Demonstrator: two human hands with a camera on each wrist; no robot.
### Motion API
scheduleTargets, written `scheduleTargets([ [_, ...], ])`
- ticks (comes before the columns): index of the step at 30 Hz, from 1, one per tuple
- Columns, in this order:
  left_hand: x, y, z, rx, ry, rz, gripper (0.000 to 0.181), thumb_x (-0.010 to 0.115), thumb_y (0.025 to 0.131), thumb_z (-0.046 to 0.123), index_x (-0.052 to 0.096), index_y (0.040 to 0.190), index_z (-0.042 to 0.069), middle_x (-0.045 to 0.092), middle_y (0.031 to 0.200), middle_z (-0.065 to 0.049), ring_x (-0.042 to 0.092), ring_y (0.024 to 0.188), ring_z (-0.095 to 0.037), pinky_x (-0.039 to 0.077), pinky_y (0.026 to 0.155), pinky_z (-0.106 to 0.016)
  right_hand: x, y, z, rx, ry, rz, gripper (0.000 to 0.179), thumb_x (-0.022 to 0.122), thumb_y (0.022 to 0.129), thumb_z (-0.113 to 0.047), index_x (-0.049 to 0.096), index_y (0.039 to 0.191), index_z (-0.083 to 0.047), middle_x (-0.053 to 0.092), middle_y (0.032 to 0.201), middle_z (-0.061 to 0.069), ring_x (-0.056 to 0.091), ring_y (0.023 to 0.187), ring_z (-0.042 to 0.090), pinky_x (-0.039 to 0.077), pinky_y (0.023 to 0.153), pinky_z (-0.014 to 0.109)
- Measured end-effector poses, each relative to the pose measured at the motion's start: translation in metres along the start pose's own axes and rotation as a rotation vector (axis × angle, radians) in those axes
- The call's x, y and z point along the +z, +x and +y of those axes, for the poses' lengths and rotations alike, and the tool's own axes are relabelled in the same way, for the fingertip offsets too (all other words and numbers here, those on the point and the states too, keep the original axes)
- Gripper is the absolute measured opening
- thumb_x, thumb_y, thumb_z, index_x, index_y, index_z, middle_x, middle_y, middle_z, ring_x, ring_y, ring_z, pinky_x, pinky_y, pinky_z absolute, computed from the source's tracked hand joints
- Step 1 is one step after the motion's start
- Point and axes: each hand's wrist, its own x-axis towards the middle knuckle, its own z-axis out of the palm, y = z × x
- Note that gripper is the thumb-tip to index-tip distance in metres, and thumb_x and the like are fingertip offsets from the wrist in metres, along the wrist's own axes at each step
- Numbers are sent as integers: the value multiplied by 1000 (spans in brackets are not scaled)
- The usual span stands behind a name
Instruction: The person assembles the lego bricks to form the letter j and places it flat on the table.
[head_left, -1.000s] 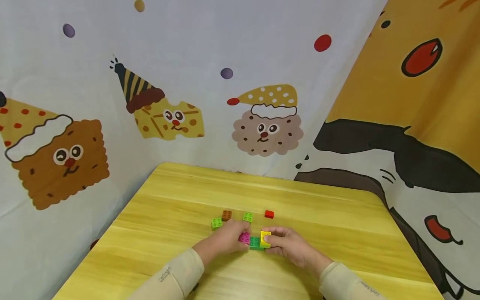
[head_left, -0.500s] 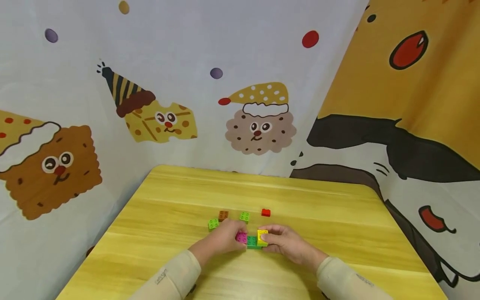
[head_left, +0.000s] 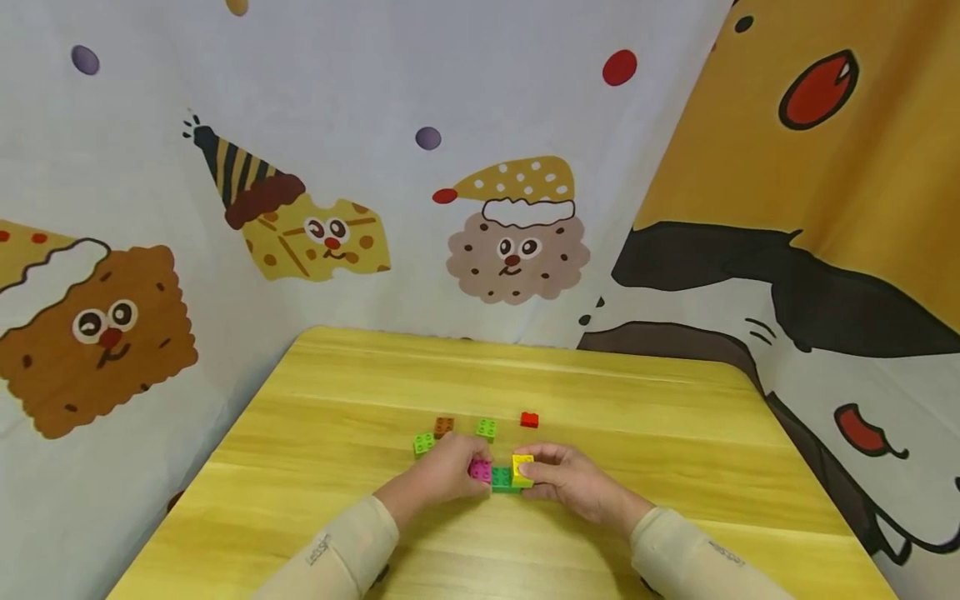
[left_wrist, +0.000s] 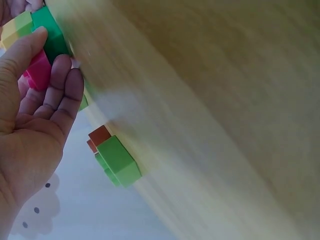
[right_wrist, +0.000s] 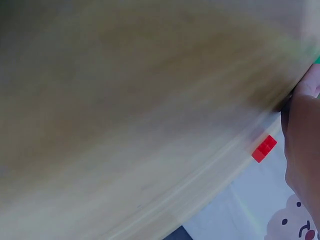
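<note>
A dark green brick [head_left: 502, 478] lies on the wooden table, with a pink brick [head_left: 481, 471] at its left end and a yellow brick [head_left: 522, 461] at its right end. My left hand [head_left: 448, 469] pinches the pink brick between thumb and fingers; in the left wrist view the thumb also lies along the dark green brick [left_wrist: 50, 35]. My right hand [head_left: 577, 482] grips the yellow brick, thumb on its near face and fingers behind. Most of that hand's fingers are out of frame in the right wrist view. How firmly the bricks join cannot be seen.
Behind my left hand sit a light green brick [head_left: 423, 444] and a brown brick [head_left: 444, 427], close together. Another light green brick [head_left: 486, 428] lies behind the joined bricks, and a red brick [head_left: 529, 420] farther right. A printed cloth [head_left: 405, 67] hangs beyond the table [head_left: 360, 375].
The head view has shifted slightly, so everything sits a little farther left. Both hands keep their holds on the pink and yellow bricks, with no clear movement of the bricks.
</note>
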Motion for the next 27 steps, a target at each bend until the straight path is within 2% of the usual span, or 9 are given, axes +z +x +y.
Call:
scheduleTargets([
  [8,3,0,1,-9,-53,7,27,92,83,12,76,105,11,69,88,9,59,76,-3,54,67,-20,0,-6,-2,-18,-68,17,54,70,105,-23,54,148,5,68,131,12,73,110,21,62,99,39],
  [16,2,1,-1,-14,-63,14,27,92,81,11,76,103,12,68,87,8,59,76,-5,54,66,-21,-2,-6,-8,-34,-215,-24,56,67,107,-29,53,151,2,68,130,15,74,108,26,64,94,38],
  [27,1,-3,0,-24,-79,21,27,92,82,10,76,104,11,69,89,7,60,77,-6,55,68,-21,-1,-5,-15,-24,-292,-52,52,65,108,-31,55,151,-3,68,131,14,73,111,27,63,95,39],
])
